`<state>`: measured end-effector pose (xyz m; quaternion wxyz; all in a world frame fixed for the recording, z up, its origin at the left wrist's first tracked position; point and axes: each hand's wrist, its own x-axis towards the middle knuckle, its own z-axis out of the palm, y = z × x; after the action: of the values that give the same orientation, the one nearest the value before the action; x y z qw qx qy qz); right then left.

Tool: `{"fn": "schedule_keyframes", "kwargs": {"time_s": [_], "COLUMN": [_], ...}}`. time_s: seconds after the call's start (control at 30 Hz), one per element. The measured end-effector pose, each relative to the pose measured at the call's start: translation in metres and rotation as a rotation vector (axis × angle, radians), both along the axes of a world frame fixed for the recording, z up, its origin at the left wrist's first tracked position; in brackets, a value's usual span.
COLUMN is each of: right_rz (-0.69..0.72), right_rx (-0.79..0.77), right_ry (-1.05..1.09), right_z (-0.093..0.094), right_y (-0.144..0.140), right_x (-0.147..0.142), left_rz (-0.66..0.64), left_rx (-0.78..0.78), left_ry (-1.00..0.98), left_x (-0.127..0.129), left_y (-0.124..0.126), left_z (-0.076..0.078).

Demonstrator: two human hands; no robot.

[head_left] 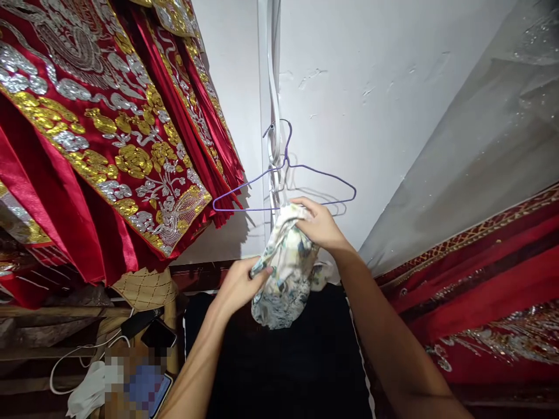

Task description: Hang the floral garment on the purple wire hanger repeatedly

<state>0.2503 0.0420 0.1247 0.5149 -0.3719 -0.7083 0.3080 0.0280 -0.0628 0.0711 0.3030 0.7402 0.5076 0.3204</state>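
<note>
A white cloth garment with a blue, green and yellow print (pixel 290 273) hangs bunched between my hands; its exact kind is hidden by the folds. My left hand (pixel 244 284) is closed on its lower left edge, thumb on top. Higher up and to the right, my right hand (pixel 318 224) grips the garment's top edge. Just behind and above, a purple wire hanger (pixel 321 170) hangs by its hook from a white strap (pixel 274 99) on the wall. The hanger carries nothing, and its lower bar passes behind the garment and my right hand.
Red embroidered garments (pixel 131 139) hang at left. More red cloth (pixel 493 314) and sheer glittery fabric (pixel 476 128) are at right. A bamboo seat (pixel 148 288) at lower left bears a black phone (pixel 159 336), a cable and white tissue (pixel 94 387).
</note>
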Motion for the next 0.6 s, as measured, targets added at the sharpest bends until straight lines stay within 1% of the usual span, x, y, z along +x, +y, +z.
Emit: {"fn": "schedule_keyframes", "kwargs": {"time_s": [0.03, 0.07, 0.13, 0.23, 0.3, 0.37, 0.47, 0.53, 0.6], "right_rz": [-0.059, -0.103, -0.163, -0.207, -0.216, -0.196, -0.131, -0.080, -0.060], "right_rx": [0.029, 0.020, -0.045, -0.121, -0.121, -0.121, -0.098, -0.070, -0.055], "right_ry": [0.016, 0.009, -0.058, -0.149, -0.149, -0.119, -0.063, -0.072, -0.112], "right_z": [-0.003, -0.008, -0.021, -0.039, -0.044, -0.043, -0.037, -0.035, -0.035], "right_y": [0.011, 0.020, 0.033, 0.036, 0.031, 0.026, 0.027, 0.035, 0.043], "right_x": [0.000, 0.001, 0.007, 0.025, 0.037, 0.041, 0.035, 0.027, 0.022], "left_rz": [0.037, 0.059, 0.053, 0.015, 0.026, 0.063, 0.096, 0.106, 0.157], "left_rx": [0.017, 0.026, 0.010, -0.094, -0.129, -0.103, -0.019, 0.012, 0.014], "left_ry": [0.094, 0.184, 0.341, 0.500, 0.560, 0.609, 0.663, 0.641, 0.561], "left_x": [-0.008, -0.018, -0.038, -0.065, -0.076, -0.080, -0.078, -0.075, -0.075], "left_y": [0.004, 0.007, 0.013, 0.019, 0.022, 0.025, 0.032, 0.037, 0.041], "left_z": [0.003, 0.005, 0.011, 0.015, 0.019, 0.024, 0.032, 0.036, 0.037]}}
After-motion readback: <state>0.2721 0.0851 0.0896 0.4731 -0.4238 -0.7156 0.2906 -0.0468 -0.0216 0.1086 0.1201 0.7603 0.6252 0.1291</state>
